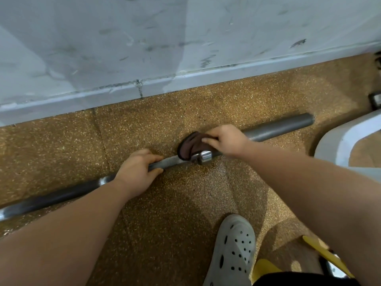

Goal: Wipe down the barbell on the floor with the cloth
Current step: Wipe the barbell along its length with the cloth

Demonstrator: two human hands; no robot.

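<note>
A long steel barbell (278, 129) lies on the speckled brown floor, running from lower left to upper right, parallel to the wall. My left hand (137, 169) is wrapped around its thin shaft near the middle. Just to the right, my right hand (223, 140) presses a dark brown cloth (190, 146) onto the bar beside the shiny collar (204, 157), where the thicker sleeve begins. The cloth is bunched over the bar and hides that stretch of it.
A scuffed white wall with a baseboard (185, 79) runs close behind the bar. A white machine base (346, 141) stands at the right. My grey clog (233, 250) is on the floor near me, with a yellow frame (327, 256) at bottom right.
</note>
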